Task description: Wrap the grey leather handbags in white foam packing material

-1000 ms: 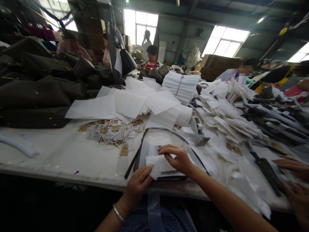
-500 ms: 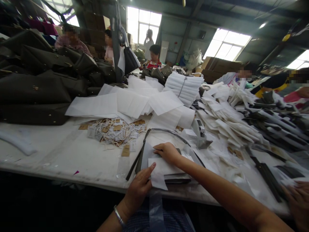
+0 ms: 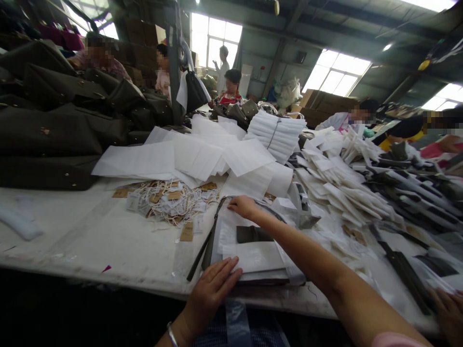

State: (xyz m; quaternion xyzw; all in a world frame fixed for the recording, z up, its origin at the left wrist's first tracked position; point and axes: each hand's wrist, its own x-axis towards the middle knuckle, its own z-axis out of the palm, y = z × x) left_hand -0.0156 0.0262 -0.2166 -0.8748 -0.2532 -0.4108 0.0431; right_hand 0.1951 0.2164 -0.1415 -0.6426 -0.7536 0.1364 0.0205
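A dark grey handbag (image 3: 208,253) lies flat at the table's front edge, its thin strap arching along the far side. White wrapping sheets (image 3: 226,233) cover much of it, with a dark patch (image 3: 249,234) showing between them and a folded white piece (image 3: 262,256) at the near side. My left hand (image 3: 217,284) rests on the bag's near left corner, fingers stretched out flat. Across the bag reaches my right arm; my right hand (image 3: 244,207) has its fingers closed at the far left edge of the white sheet. The fingertips' exact hold is partly hidden.
Tags with cords (image 3: 171,200) lie heaped behind the bag, before loose white sheets (image 3: 195,154). Dark bags (image 3: 54,140) are stacked left. White pieces (image 3: 347,178) and dark straps (image 3: 405,270) lie right. Another person's hand (image 3: 448,306) is at the right edge; several people work beyond.
My right hand has moved away from me to the bag's far left edge, uncovering the dark patch. My left hand has flattened and moved slightly; the loose sheet corner beside it no longer hangs over the edge.
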